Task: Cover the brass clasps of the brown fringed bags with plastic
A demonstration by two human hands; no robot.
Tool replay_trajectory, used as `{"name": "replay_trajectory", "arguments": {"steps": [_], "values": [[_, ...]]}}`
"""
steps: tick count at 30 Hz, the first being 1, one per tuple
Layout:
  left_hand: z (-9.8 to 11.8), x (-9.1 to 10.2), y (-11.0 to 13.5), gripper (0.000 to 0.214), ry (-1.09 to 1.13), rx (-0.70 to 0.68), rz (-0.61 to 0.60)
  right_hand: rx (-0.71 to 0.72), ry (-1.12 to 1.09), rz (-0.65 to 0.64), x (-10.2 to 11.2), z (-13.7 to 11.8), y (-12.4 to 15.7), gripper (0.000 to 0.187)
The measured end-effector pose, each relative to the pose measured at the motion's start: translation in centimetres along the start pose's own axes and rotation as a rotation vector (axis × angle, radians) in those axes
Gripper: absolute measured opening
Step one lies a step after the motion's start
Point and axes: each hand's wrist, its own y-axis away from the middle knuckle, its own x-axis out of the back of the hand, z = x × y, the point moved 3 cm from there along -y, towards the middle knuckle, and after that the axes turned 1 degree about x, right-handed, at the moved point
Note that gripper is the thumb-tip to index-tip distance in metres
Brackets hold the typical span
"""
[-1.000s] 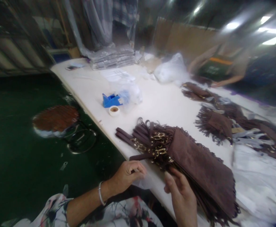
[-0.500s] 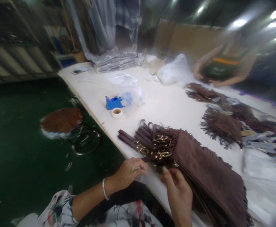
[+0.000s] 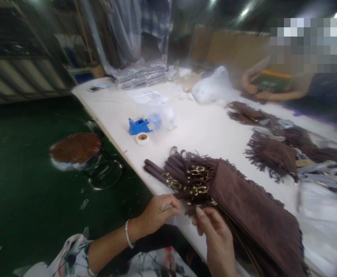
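A stack of brown fringed suede bags [image 3: 252,207] lies along the table's near edge, slanting to the lower right. From their upper left end stick out several brown wrist straps [image 3: 157,169] with gold clasps [image 3: 199,189]. My left hand [image 3: 162,209], a silver bangle on its wrist, is closed on one strap at the near edge. Just right of it, my right hand [image 3: 216,234] is closed, thumb against fingers, below the clasps. What lies between those fingertips is too small to make out; a dark strap end shows close by.
A blue tape dispenser [image 3: 139,125] and a tape roll [image 3: 142,138] sit on the white table [image 3: 203,130]. More fringed bags [image 3: 275,154] lie right, near plastic sheets [image 3: 324,211]. Across the table is another person [image 3: 275,82]. A round stool [image 3: 76,148] stands left.
My right hand has shifted slightly, its fingertips turning toward the left hand below the clasps. The left hand keeps its hold almost in place. Across the table, the other person's hands have moved closer together.
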Motion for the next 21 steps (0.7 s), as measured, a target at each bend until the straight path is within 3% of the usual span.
{"name": "replay_trajectory", "arguments": {"steps": [12,21], "values": [[0.7,-1.6,-1.0,0.010,0.120,0.149,0.035,0.001,0.109,-0.029,1.2,0.5,0.0,0.035],[-0.3,-3.9,-2.2,0.011,0.333,0.239,0.074,-0.045,-0.112,0.109,1.3,2.7,2.1,0.054]]}}
